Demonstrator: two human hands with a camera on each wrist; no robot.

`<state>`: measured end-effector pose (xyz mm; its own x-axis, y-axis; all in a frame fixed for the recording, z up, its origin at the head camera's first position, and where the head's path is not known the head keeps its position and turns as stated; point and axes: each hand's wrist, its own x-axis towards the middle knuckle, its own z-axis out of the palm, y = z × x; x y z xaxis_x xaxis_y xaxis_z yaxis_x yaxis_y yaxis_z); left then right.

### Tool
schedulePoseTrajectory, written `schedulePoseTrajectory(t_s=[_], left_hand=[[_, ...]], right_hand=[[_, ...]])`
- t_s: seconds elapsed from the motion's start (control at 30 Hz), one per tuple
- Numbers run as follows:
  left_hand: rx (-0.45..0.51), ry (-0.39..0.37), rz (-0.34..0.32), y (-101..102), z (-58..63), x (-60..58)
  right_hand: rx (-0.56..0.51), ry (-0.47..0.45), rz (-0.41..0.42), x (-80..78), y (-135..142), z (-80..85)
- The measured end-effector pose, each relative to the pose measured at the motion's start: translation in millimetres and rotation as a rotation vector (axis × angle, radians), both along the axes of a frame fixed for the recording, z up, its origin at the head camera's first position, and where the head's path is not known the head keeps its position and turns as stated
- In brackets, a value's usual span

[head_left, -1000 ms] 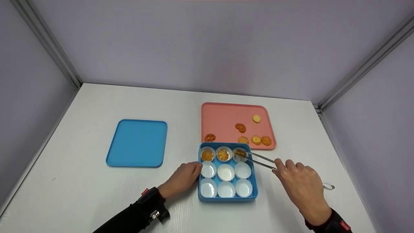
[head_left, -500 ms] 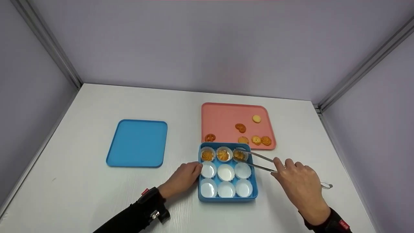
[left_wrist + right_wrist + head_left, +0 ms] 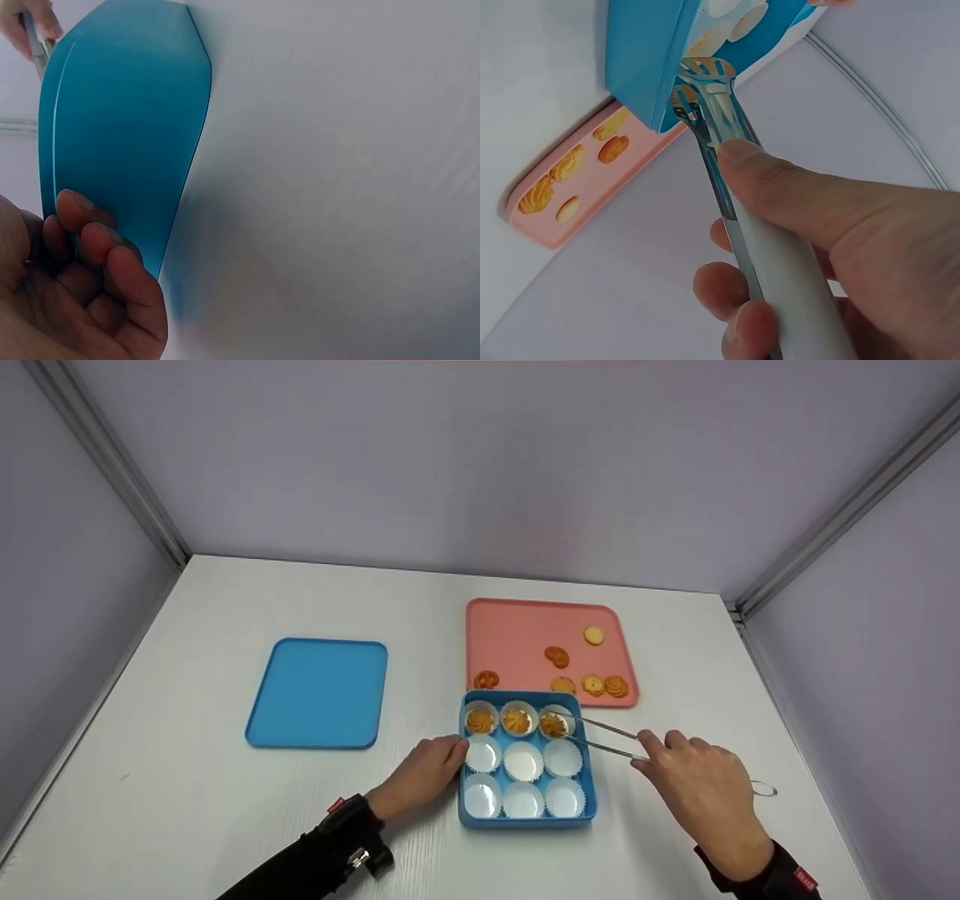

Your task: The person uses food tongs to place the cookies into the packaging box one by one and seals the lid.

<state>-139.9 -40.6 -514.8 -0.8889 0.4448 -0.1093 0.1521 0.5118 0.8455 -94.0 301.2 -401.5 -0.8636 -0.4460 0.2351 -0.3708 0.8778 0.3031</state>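
Observation:
A blue box (image 3: pixel 529 823) holds rows of white paper cups. My left hand (image 3: pixel 424 774) grips its left wall, thumb at the rim; in the left wrist view the fingers curl against the outside of the wall. In my right hand (image 3: pixel 694 787) is a pair of metal tongs (image 3: pixel 611 728), thumb along one pale handle in the right wrist view. Their arms stand spread, tips over the back right cup. A swirled cookie (image 3: pixel 553 725) lies in that cup. The other two back cups each hold a cookie (image 3: pixel 480 721); the middle and front cups (image 3: pixel 523 761) hold nothing.
Directly behind the box lies a pink tray (image 3: pixel 517 622) bearing several cookies, among them a pretzel-shaped one (image 3: pixel 487 679) and a pale round one (image 3: pixel 593 636). A flat blue tray (image 3: pixel 319 694) is on the table to the left. Grey walls surround the table.
The tongs have spread apart at the back right cup, and the cookie there now shows more fully in it. The left hand and the box have stayed put.

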Motion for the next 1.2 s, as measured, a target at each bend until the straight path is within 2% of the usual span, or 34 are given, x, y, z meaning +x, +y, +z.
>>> schedulePoseTrajectory(t_s=[0.3, 0.53, 0.8, 1.0, 1.2], left_hand=[[0.003, -0.041, -0.005, -0.8, 1.0, 0.0], [0.024, -0.041, -0.01, -1.2, 0.5, -0.9], [-0.007, 0.01, 0.002, -1.6, 0.6, 0.3], [-0.004, 0.043, 0.002, -2.3, -0.4, 2.3], [-0.004, 0.032, 0.008, -1.9, -2.0, 1.7]], right_hand=[[0.003, -0.006, -0.01, -2.9, -1.7, -2.4], [-0.127, 0.007, 0.017, -10.2, 5.9, -3.8], [-0.298, 0.041, 0.0, -44.6, 20.8, -21.7], [-0.364, -0.049, -0.111, -73.7, 34.4, -40.5], [-0.395, -0.107, -0.182, -90.0, 42.6, -58.8]])
